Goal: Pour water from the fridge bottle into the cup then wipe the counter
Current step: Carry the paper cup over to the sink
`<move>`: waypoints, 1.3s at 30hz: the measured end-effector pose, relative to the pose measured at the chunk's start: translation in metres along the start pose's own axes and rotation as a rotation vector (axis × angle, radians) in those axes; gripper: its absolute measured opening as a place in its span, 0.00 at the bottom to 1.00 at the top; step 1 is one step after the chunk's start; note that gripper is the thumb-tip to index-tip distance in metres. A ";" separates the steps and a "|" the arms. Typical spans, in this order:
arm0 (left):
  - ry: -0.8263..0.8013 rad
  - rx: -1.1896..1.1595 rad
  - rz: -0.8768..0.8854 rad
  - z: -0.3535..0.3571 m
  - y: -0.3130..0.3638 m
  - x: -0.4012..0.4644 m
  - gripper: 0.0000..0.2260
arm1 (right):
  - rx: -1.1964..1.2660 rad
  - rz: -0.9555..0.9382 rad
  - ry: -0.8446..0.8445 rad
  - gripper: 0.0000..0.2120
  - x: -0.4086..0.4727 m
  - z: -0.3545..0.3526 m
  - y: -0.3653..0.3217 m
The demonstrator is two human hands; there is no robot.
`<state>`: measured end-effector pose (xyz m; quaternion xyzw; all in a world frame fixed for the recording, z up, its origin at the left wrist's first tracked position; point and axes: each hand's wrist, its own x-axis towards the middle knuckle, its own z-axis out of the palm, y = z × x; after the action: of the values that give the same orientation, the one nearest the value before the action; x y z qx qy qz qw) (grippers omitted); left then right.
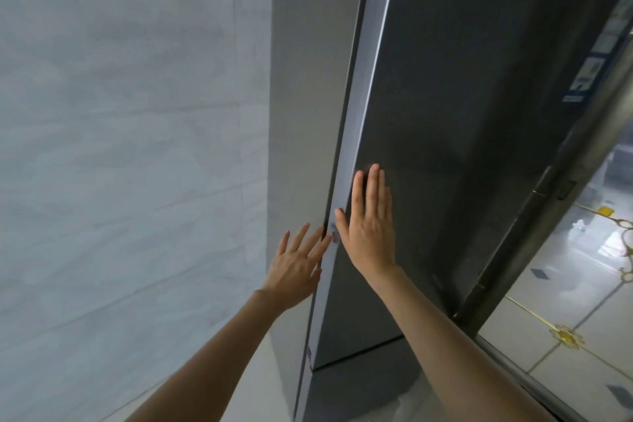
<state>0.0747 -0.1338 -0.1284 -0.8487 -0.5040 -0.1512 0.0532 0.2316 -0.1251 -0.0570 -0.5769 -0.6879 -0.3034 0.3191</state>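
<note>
Pale grey marbled wall tiles [120,147], large and smooth with thin joints, fill the left half of the view and back a tall fridge [462,113]. Item: fridge, dark grey, matte brushed face, flat rectangular door with a lighter silvery strip [363,106] running down its left edge; a horizontal seam low down divides the upper door from a lower one. Stickers [592,68], white and blue, sit near the upper right of the cabinet; print too small to read. Item: right hand [368,226], flat on the upper door face just beside the silvery edge, fingers straight and together, thumb lying toward the edge, holding nothing. Item: left hand [296,267], fingers straight and spread, tips at the gap on the door's left edge, nothing grasped; whether they hook behind the edge cannot be told. Both forearms bare, reaching up from the lower frame. Right of the fridge: a dark metal frame [534,216], then glossy white floor tiles [548,288] with gold inlay lines and a gold flower motif [567,336]. Bottle and cup are not visible; door appears closed.
</note>
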 end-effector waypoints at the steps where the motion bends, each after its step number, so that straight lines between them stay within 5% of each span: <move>1: -0.005 0.008 -0.001 0.001 0.000 -0.001 0.31 | 0.004 -0.006 -0.007 0.38 0.000 -0.002 0.001; 11: -0.003 0.010 -0.172 -0.012 0.002 -0.029 0.24 | 0.253 -0.077 -0.078 0.24 -0.019 -0.044 0.026; 23: 0.211 0.099 -0.620 -0.003 0.070 -0.140 0.19 | 0.549 -0.167 -0.445 0.15 -0.123 -0.028 0.063; 33: 0.110 0.226 -1.120 0.004 0.175 -0.294 0.19 | 0.771 -0.560 -0.605 0.11 -0.206 -0.044 0.019; 39: 0.103 0.271 -1.425 -0.012 0.236 -0.387 0.19 | 0.929 -0.756 -0.755 0.19 -0.259 -0.082 -0.046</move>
<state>0.1050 -0.5762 -0.2220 -0.2918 -0.9456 -0.1254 0.0701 0.2271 -0.3520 -0.2138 -0.1685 -0.9631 0.1524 0.1445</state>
